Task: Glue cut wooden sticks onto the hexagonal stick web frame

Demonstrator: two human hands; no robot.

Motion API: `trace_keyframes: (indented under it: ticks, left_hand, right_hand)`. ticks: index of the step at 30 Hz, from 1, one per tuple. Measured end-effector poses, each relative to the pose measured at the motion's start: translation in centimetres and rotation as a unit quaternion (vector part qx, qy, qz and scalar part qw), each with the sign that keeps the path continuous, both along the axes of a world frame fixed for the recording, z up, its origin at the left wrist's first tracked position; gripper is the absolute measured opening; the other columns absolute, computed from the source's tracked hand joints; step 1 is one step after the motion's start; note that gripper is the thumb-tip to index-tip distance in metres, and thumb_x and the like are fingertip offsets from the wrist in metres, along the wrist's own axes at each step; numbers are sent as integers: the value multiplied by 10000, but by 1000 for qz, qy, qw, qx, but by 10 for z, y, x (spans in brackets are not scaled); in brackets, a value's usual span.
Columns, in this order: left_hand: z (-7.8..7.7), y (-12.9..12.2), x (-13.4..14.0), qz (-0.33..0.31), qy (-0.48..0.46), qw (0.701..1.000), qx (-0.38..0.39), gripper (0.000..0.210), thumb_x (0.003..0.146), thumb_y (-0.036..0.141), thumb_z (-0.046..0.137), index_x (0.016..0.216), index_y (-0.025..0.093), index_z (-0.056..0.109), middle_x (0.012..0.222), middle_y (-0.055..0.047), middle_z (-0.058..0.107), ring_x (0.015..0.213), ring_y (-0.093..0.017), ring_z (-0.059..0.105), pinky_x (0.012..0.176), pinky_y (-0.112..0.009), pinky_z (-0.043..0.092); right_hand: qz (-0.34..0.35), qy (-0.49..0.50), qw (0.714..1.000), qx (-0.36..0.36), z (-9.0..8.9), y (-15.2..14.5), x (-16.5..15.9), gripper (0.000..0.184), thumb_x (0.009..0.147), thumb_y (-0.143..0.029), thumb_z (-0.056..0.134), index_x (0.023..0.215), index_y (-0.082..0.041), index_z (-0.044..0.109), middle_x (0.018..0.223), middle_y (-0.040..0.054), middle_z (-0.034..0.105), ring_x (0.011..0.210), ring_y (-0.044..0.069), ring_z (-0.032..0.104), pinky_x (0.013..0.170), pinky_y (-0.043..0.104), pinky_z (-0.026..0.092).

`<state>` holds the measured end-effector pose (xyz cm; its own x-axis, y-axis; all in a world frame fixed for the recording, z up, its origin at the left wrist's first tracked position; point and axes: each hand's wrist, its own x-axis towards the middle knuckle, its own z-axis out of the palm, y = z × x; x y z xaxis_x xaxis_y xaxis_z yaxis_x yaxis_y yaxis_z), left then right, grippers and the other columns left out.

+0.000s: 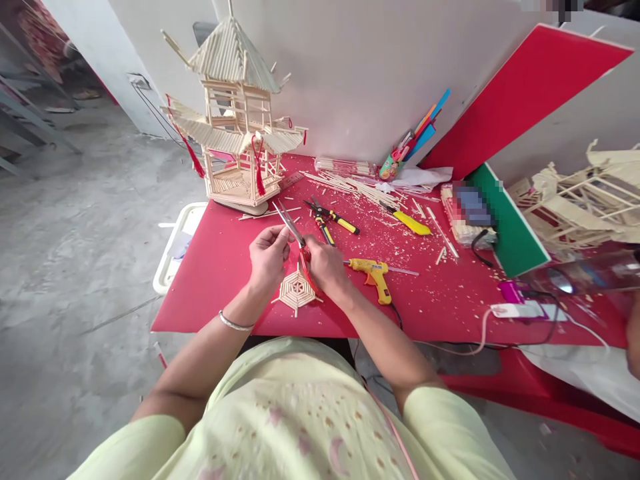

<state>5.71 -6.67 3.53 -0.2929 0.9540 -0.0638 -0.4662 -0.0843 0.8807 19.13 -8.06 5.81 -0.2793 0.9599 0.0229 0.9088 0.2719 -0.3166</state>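
Note:
My right hand (327, 268) is closed round the red handles of a pair of scissors (292, 223), whose metal blades point up and to the left. Fingers pinched, my left hand (269, 255) is close beside the blades; what it grips, if anything, is too small to make out. Just below both hands, a hexagonal web-like piece of thin wooden sticks (297, 291) lies flat on the red table (210, 280). Beyond my left hand stands a stick-built pagoda (233, 133) with red tassels.
Behind the scissors lie pliers (341, 221). A yellow glue gun (375, 275) lies right of my right hand. Farther back are a yellow utility knife (413, 223), loose sticks (350, 189) and a pen cup (390, 167). A green board (515, 227) stands at right, near another person's arm (633, 340).

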Motion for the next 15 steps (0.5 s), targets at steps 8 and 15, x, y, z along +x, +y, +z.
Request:
trace_keyframes:
  ticks: [8, 15]
  left_hand:
    - [-1, -7, 1, 8, 22, 1000, 16, 330, 705, 414, 893, 763, 147, 707, 619, 14, 634, 441, -36, 409, 417, -192, 302]
    - [1, -11, 4, 19, 3, 1000, 4, 351, 697, 431, 897, 782, 156, 697, 626, 21, 629, 443, -36, 400, 413, -198, 289]
  right_hand:
    - [-9, 9, 1000, 17, 2, -10, -1, 343, 1047, -327, 396, 1332, -230, 561, 1036, 72, 786, 872, 226, 738, 638, 289, 372]
    - [-18, 57, 998, 30, -7, -12, -2, 320, 1034, -290, 397, 1247, -187, 613, 876, 59, 774, 731, 203, 711, 606, 274, 379]
